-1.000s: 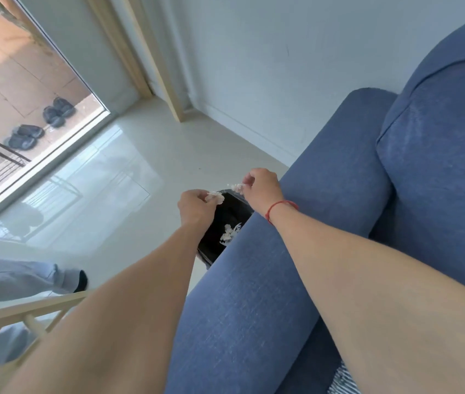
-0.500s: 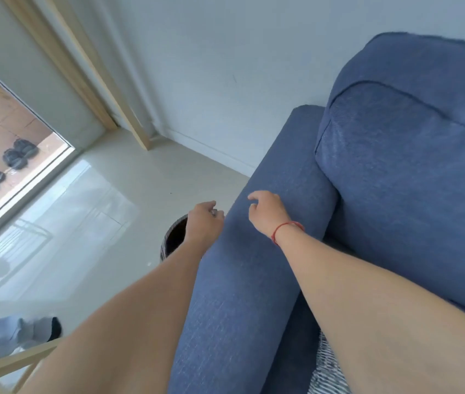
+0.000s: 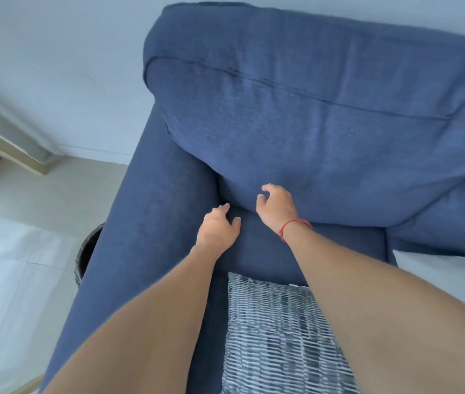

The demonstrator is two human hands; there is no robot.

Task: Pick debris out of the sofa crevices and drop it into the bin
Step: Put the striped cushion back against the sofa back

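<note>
Left hand point(image 3: 216, 228) and right hand point(image 3: 277, 206), fingers loosely spread and holding nothing, at the sofa point(image 3: 325, 132) seat-back crevice; bin point(image 3: 84, 253) left of both hands, behind the armrest point(image 3: 140, 223); no debris discernible.

Bright daylight from the left, wide-angle edge bending, slight softness.

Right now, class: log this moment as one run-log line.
phase: reaching for crevice | left hand: empty, on seat | right hand: empty, at back cushion | bin: beside armrest
</note>
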